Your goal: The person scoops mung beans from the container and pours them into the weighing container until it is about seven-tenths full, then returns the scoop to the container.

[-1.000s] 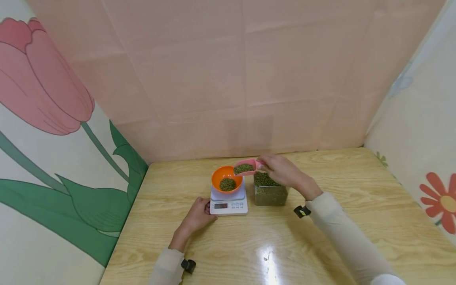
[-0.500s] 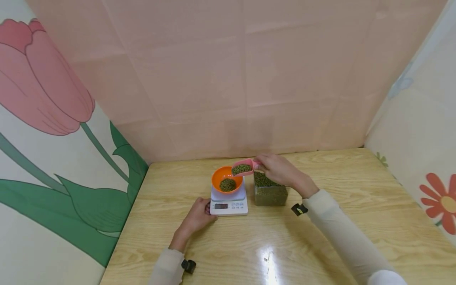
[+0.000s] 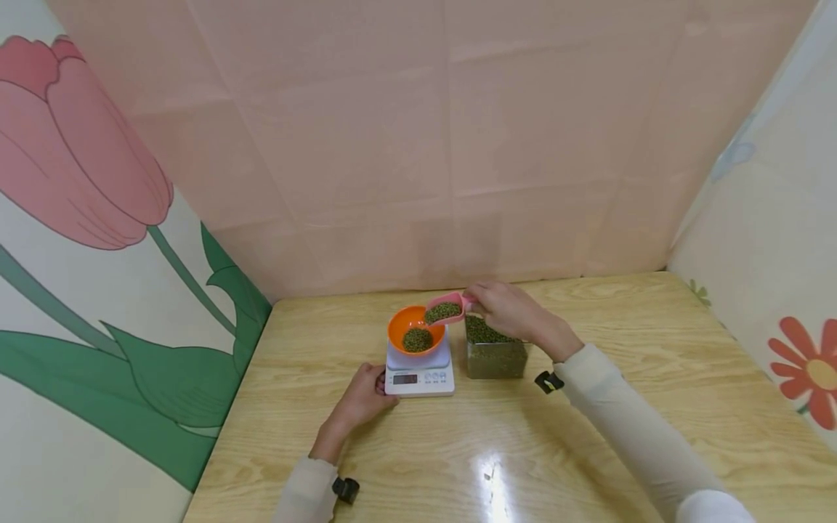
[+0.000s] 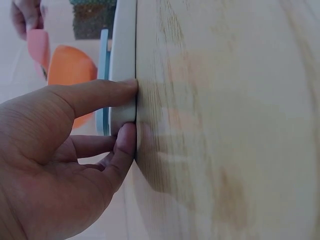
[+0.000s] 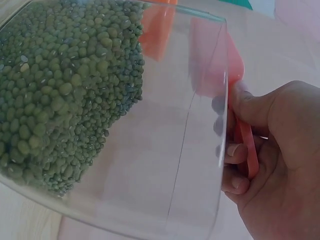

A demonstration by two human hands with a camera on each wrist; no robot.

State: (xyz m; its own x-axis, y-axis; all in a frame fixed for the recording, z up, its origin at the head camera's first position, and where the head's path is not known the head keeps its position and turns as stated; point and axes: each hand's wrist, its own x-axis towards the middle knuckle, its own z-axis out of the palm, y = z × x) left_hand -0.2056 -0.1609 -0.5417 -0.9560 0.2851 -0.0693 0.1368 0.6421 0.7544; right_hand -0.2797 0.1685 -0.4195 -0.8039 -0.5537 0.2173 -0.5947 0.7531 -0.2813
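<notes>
My right hand grips the handle of a pink scoop heaped with green mung beans. The scoop's mouth hangs over the right rim of an orange bowl, where a small pile of mung beans lies. Beneath the bowl is a white kitchen scale; its display is too small to read. My left hand holds the scale's front left corner, and the left wrist view shows the thumb and curled fingers against the scale's edge.
A clear box holding many mung beans stands just right of the scale, below my right hand. All of it sits on a wooden table. A pink-covered wall rises at the back edge, with printed walls on both sides.
My right hand has brought the scoop slightly left, further over the bowl, and its mouth dips a little more. The left hand and the scale have stayed in place.
</notes>
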